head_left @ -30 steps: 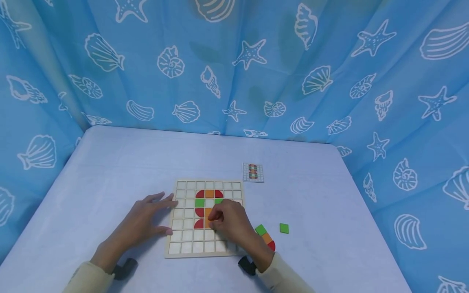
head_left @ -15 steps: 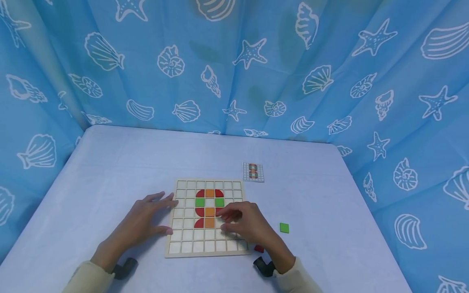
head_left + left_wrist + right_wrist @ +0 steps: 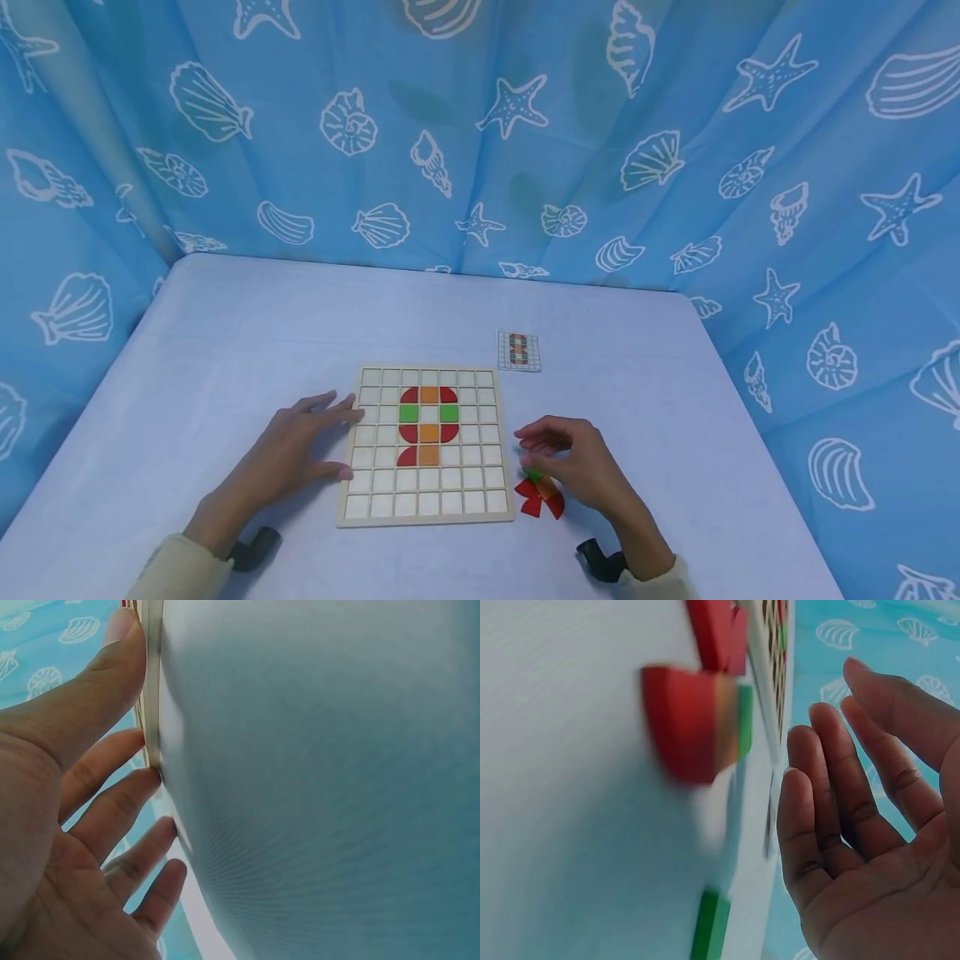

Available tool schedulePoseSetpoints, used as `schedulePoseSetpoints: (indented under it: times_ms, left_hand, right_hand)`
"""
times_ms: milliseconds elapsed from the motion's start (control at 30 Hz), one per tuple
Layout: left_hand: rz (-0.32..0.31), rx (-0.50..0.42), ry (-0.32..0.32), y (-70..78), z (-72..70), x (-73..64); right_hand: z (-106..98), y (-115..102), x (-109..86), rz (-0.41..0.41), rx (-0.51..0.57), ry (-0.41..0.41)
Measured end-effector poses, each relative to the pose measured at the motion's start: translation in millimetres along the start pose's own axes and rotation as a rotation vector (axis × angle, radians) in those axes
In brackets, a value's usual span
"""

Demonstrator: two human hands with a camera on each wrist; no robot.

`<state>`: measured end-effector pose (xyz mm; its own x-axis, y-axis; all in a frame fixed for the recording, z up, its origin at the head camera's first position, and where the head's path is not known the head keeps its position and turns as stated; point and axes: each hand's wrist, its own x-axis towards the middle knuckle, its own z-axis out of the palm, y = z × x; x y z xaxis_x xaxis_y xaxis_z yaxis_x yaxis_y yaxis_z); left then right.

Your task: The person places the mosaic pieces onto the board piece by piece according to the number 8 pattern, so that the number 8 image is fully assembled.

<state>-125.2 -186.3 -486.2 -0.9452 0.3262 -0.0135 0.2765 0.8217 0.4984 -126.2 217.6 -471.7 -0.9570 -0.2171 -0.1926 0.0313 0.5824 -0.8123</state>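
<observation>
My left hand (image 3: 292, 446) touches the left edge of a wooden grid board (image 3: 345, 500), thumb and fingers spread along it. In the left wrist view, the fingers (image 3: 120, 802) lie against the board's rim. Red quarter-round tiles (image 3: 407, 457), orange square tiles (image 3: 429, 455) and green square tiles (image 3: 448, 413) sit in the board's middle cells. My right hand (image 3: 581, 458) hovers right of the board, over loose tiles, its fingers loosely bent. Nothing shows between its fingers in the right wrist view. Below it lie loose red tiles (image 3: 531, 505), an orange tile and a green tile (image 3: 534, 474).
A small pattern card (image 3: 518, 352) lies beyond the board's upper right corner. Another green tile (image 3: 711, 926) lies apart on the white table (image 3: 675, 400); my right hand hides it in the head view. A blue shell-print curtain (image 3: 450, 125) stands behind the table.
My right hand has left the board's middle and moved right, over the loose tiles. The orange tile it touched now shows fully in its cell. My left hand has stayed at the board's edge.
</observation>
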Motion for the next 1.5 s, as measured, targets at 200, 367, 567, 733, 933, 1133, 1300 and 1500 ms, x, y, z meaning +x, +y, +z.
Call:
schedulePoseSetpoints:
  times_ms: [200,367,567,733,933,1133,1300,1500]
  left_hand:
    - [-0.001,0.000,-0.001,1.3,-1.1,-1.4]
    - [-0.003,0.003,-0.006,2.4,-1.8,-1.9]
    - [0.003,-0.002,-0.003,0.7,-0.6,-0.7]
    - [-0.002,-0.008,-0.011,-0.3,0.5,0.5]
    - [-0.004,0.001,-0.013,0.5,-0.3,-0.1]
    - [0.000,-0.003,-0.015,-0.6,0.2,0.0]
    - [0.004,-0.006,-0.013,-1.1,0.4,-0.1]
    - [0.016,-0.001,-0.004,-0.9,1.0,-0.3]
  right_hand:
    - [-8.3,10.1,-9.8,0.072,-0.028,0.013]
    - [-6.0,13.1,-13.1,0.119,-0.047,0.034]
    - [-1.8,14.9,-15.3,0.110,-0.074,0.079]
    - [1.5,13.6,-16.3,0.126,-0.093,0.103]
    - [5.0,15.4,-15.3,0.087,-0.125,0.037]
    - [7.5,18.0,-14.8,0.029,-0.180,-0.016]
    - [9.7,12.7,-13.8,0.080,-0.231,0.045]
    - [11.0,9.7,-10.8,0.123,-0.211,0.074]
